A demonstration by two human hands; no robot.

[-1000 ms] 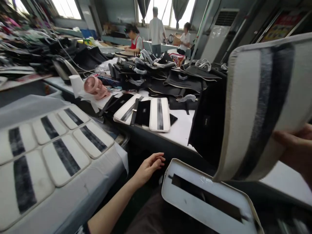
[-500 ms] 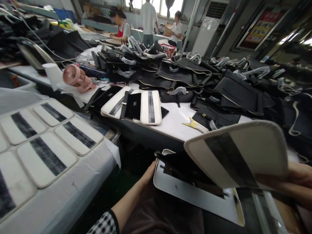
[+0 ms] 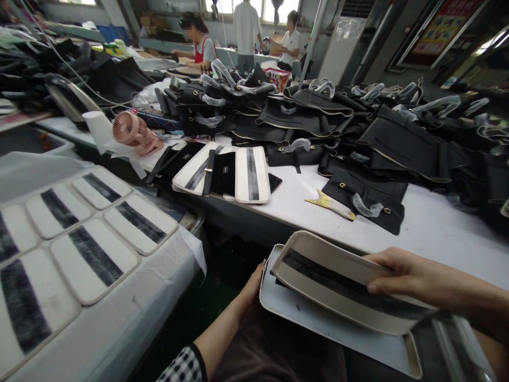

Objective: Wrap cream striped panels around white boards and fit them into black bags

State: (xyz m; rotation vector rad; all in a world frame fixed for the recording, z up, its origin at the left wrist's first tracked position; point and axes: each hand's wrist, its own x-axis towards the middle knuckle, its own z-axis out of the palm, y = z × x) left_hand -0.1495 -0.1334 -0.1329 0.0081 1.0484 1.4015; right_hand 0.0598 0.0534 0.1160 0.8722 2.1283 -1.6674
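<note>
My right hand (image 3: pixel 401 276) pinches the far edge of a cream panel (image 3: pixel 338 284) with a dark stripe along its length, thumb on top. The panel lies tilted over a shallow, white-lined bag shell (image 3: pixel 318 318) and covers part of its inside. At the shell's left end, my left hand (image 3: pixel 252 289) grips the rim, its fingertips partly hidden behind it. The shell rests over my lap, near the front edge of the white table (image 3: pixel 286 199).
Several striped cream panels (image 3: pixel 95 254) lie on a covered surface at left. The table bears a pink fan (image 3: pixel 135 132), more panels (image 3: pixel 252 175), a yellow-tipped tool (image 3: pixel 330 204) and a black bag piece (image 3: pixel 366 196). Black bags (image 3: pixel 302 116) pile behind. Several people are at the back.
My right hand has brought the panel down and left from a raised tilt, over the shell. The black piece seen inside the shell is now mostly covered. The view has shifted slightly.
</note>
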